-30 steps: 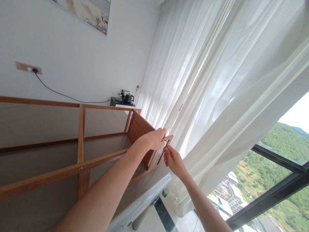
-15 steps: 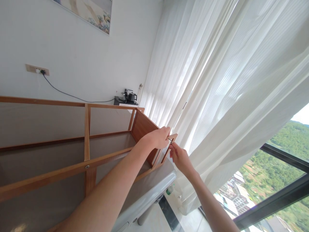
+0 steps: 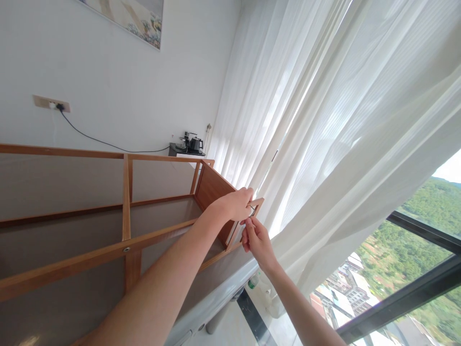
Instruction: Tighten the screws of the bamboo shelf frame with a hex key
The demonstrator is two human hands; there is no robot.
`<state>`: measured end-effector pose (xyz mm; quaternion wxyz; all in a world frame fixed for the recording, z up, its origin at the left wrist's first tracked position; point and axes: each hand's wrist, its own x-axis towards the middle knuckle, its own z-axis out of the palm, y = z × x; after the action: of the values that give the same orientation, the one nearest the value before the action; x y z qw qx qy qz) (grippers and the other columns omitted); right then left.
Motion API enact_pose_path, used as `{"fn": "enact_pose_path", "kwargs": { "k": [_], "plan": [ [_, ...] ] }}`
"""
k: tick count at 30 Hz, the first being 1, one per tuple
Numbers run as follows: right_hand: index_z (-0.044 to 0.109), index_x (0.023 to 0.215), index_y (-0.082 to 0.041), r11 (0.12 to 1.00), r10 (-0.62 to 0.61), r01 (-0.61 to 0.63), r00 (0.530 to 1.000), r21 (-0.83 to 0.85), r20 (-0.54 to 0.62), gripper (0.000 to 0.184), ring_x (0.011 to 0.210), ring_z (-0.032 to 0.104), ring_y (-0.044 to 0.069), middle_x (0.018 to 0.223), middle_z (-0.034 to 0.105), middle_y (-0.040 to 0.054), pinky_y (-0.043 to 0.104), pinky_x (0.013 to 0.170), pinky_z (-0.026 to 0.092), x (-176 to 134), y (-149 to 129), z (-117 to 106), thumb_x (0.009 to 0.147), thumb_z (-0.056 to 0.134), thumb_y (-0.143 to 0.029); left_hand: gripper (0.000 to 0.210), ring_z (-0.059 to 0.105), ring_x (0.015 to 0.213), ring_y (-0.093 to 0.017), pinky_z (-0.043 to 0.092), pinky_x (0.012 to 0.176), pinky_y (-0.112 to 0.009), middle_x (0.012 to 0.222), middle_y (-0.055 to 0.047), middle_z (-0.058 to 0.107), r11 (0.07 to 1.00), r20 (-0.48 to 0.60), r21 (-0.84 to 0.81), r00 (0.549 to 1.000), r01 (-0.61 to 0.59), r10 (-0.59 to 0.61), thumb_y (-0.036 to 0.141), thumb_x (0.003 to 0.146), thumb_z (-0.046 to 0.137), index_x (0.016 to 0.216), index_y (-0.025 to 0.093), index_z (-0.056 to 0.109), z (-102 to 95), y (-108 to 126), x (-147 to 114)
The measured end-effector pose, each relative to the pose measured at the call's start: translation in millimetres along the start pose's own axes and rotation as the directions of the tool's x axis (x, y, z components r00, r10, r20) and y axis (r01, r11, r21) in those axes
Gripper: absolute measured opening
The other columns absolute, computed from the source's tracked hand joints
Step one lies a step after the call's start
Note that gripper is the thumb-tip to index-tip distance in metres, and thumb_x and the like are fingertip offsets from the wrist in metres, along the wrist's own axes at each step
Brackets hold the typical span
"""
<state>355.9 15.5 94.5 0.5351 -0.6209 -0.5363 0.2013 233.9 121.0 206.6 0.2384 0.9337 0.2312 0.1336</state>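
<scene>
The long reddish-brown wooden frame with open bays (image 3: 90,258) lies across a grey surface with a pale, shiny edge (image 3: 219,290), its far end, beside 1 solid reddish-brown wooden panel (image 3: 212,187), reaching toward the curtain. At that end the bare left hand (image 3: 237,204) is curled over the frame's corner; its fingertips are hidden, so I cannot tell what it grasps. Just below, the bare right hand (image 3: 256,240) pinches the lower end of a thin, bent metal piece (image 3: 254,210) between thumb and finger, near the frame's corner. The left forearm crosses above the front beam and covers part of the bays. White, sheer, pleated fabric curtains (image 3: 324,120) hang close behind the 2 hands, crowding that end. Beyond the frame, a black kettle (image 3: 195,144) stands by the wall, and a thin black cord (image 3: 108,143) runs to a beige rectangular wall socket (image 3: 39,101). A clear bottle with a green label (image 3: 253,280) is on the floor near the curtain's foot; to the right is a black metal window frame (image 3: 425,233).
</scene>
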Motion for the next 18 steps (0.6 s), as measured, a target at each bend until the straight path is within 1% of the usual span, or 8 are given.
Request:
{"fn": "enact_pose_path", "kwargs": {
  "k": [5,8,11,18],
  "plan": [
    [0.053,0.094,-0.024,0.981,-0.089,0.074,0.993,-0.178,-0.074,0.048,0.041,0.048,0.013,0.057,0.053,-0.0066,0.025,0.047,0.041,0,10,-4,0.104,0.033,-0.066,0.014,0.068,0.091,-0.023,0.048,0.070,-0.033,0.119,-0.009,0.065,0.999,-0.023,0.045,1.000,-0.011,0.012,0.021,0.095,0.052,0.108,0.023,0.050,0.9,-2,2],
    [0.052,0.090,-0.025,0.968,-0.112,0.095,0.992,-0.231,-0.061,0.045,0.042,0.049,0.014,0.058,0.055,-0.0055,0.025,0.047,0.042,5,11,-11,0.104,0.034,-0.064,0.015,0.067,0.089,-0.022,0.049,0.070,-0.033,0.122,-0.009,0.063,0.999,-0.029,0.047,0.999,-0.028,0.029,0.021,0.093,0.053,0.109,0.023,0.050,1.9,-3,3],
    [0.052,0.088,-0.026,0.955,-0.124,0.107,0.991,-0.276,-0.046,0.044,0.043,0.052,0.014,0.057,0.056,-0.0052,0.025,0.047,0.043,10,9,-16,0.104,0.034,-0.063,0.014,0.067,0.088,-0.022,0.048,0.068,-0.032,0.120,-0.009,0.064,0.999,-0.026,0.047,0.999,-0.021,0.022,0.021,0.094,0.053,0.108,0.023,0.051,1.8,-3,3],
    [0.049,0.089,-0.026,0.926,-0.133,0.114,0.991,-0.360,-0.029,0.040,0.045,0.054,0.015,0.059,0.057,-0.0052,0.026,0.049,0.044,12,11,-20,0.106,0.031,-0.057,0.012,0.067,0.090,-0.022,0.047,0.068,-0.032,0.121,-0.008,0.063,0.999,-0.022,0.045,1.000,-0.019,0.020,0.021,0.094,0.052,0.105,0.023,0.050,1.4,-2,2]
  ]
}}
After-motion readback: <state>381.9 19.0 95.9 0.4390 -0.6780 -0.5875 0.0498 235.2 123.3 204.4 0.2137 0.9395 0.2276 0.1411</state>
